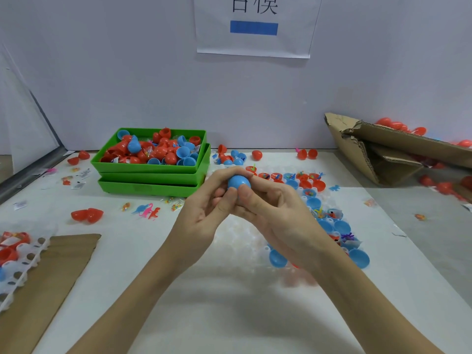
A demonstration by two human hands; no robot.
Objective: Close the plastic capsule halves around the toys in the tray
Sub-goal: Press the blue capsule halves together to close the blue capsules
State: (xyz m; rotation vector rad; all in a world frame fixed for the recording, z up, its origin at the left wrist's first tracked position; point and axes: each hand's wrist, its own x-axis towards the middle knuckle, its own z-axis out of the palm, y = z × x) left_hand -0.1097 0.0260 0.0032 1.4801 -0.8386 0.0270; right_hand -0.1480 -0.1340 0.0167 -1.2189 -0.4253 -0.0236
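Now both hands meet above the table: the left hand (204, 210) and right hand (270, 210) curl round a blue capsule (238, 182), thumbs pressing its near side. By the look of it, the halves are being snapped together. Next likely calls for a firm squeeze, then another open, toy-filled half from the white tray (258, 236).

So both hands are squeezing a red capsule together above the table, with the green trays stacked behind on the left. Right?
Not quite: the head view shows the capsule is blue, not red. Both the left hand and right hand grip it above the table, green trays stacked behind left.
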